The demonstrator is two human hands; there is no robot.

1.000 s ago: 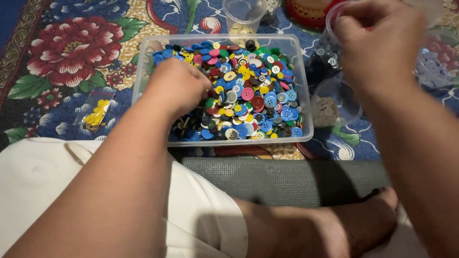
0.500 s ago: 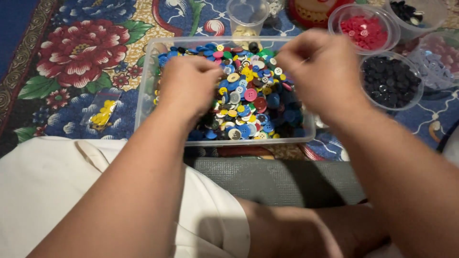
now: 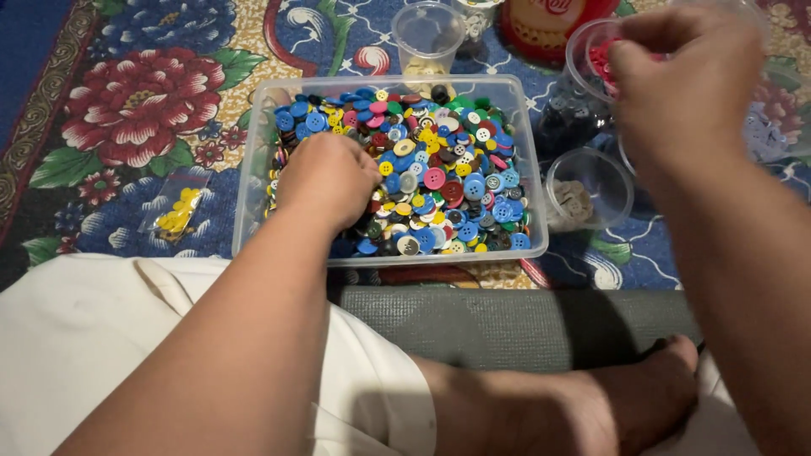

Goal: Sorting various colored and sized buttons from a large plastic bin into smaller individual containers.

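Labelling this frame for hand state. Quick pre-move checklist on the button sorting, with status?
1. Left hand resting in the clear tub on the mixed buttons: ok.
2. Right hand over the cup of red buttons: ok.
3. Button in the right grip: cannot tell, fingertips curl out of sight.
4. Button in the left grip: cannot tell, fingers point down into the pile.
5. Empty clear cup upright behind the tub: ok.
6. Small cup of pale buttons upright right of the tub: ok.
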